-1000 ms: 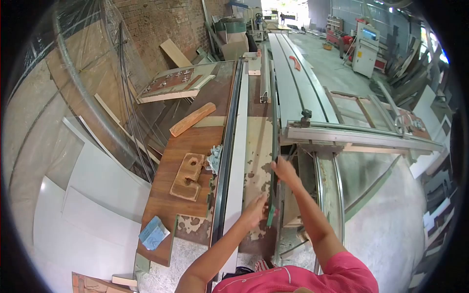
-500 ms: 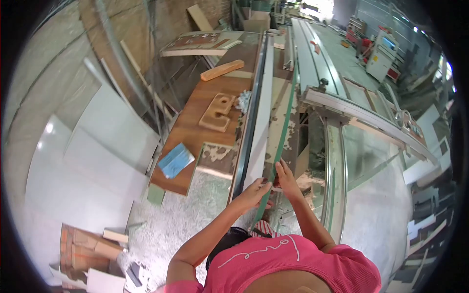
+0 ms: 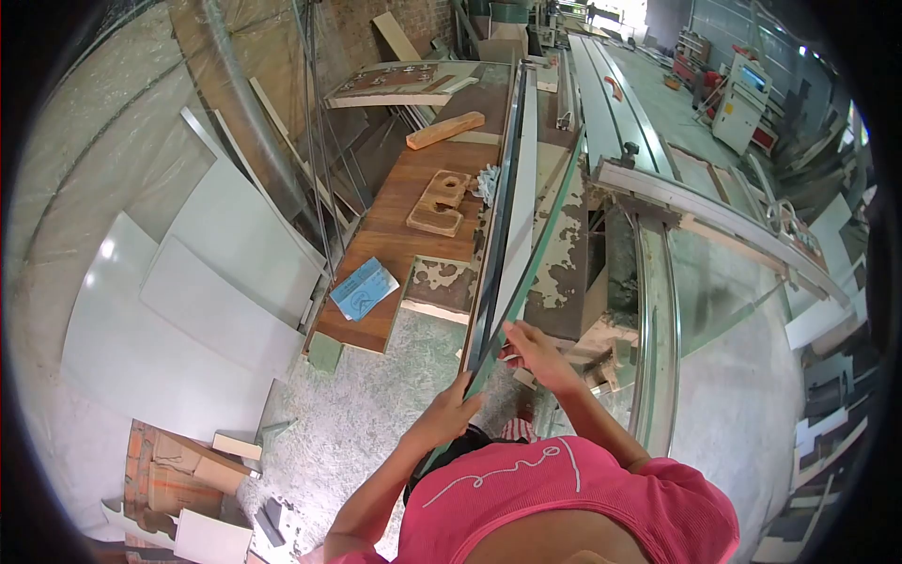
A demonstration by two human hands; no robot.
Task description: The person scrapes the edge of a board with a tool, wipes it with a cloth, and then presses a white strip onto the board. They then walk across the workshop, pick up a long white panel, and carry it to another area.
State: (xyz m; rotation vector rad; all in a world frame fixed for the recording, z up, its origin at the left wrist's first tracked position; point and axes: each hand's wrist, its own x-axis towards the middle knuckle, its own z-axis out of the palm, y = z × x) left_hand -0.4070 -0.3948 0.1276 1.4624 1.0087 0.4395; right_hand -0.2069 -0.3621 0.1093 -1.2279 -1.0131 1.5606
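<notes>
head view: the left hand (image 3: 443,415) is closing around the lower stretch of a long green-edged strip (image 3: 539,252), just below the near end of the dark rail (image 3: 488,291). the right hand (image 3: 542,357) is gripping the same strip farther up, to the right of the rail's near end, its fingers bending in narrowly at the strip's edge. the strip is slanting away from the person, its far end lying to the right of the rail. a narrow white board (image 3: 520,207) is running along the rail's right side. just left of the rail, a clump of grey-white cloth (image 3: 487,184) is sitting beside a wooden block with cut-outs (image 3: 440,202). farther left of the rail, a blue packet (image 3: 365,289) is lying on a brown wooden panel (image 3: 385,240), and a wooden bar (image 3: 445,130) is resting beyond the block. right of the rail, a pale sliding table (image 3: 601,94) is stretching into the distance, with a metal crossbar (image 3: 714,211) reaching out rightward. well left of the rail, large white sheets (image 3: 230,254) are leaning.
</notes>
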